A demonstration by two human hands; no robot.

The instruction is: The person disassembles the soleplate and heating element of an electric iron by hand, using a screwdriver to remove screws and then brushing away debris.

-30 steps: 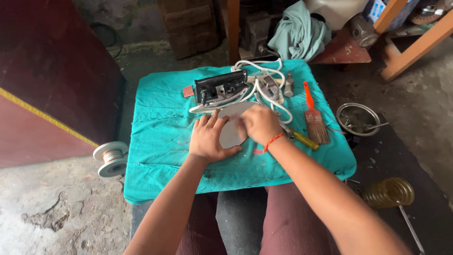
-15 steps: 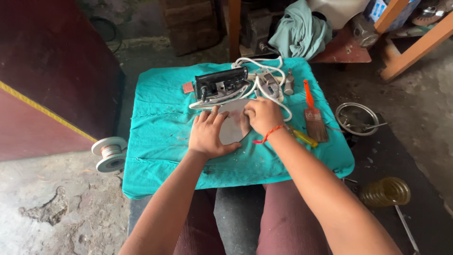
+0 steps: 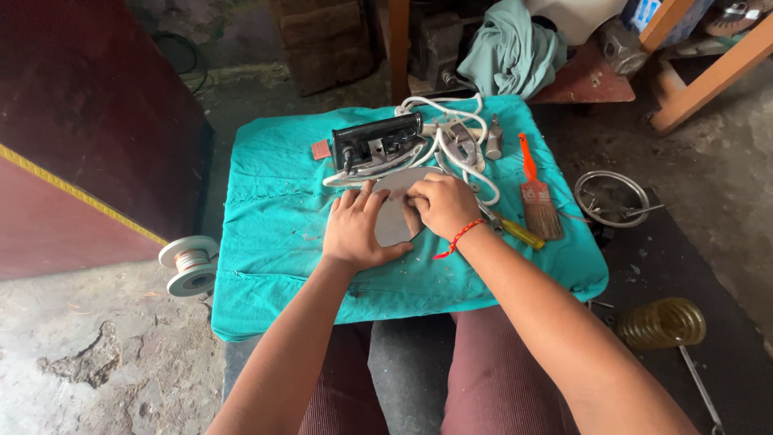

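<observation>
A flat grey iron-shaped metal plate lies on the teal cloth covering a low table. My left hand rests flat on the plate's left side, fingers spread. My right hand, with a red thread at the wrist, presses its fingertips on the plate's upper part. Just beyond the plate sits a black opened iron body with a white cord looped beside it.
A brush with an orange handle and a yellow-handled screwdriver lie right of my hands. A white wire spool sits on the floor at left, a metal ring and a coiled spring at right. Wooden furniture stands behind.
Both hands stay on the grey plate; my right hand's fingers have shifted slightly toward its top. The view has shifted a little.
</observation>
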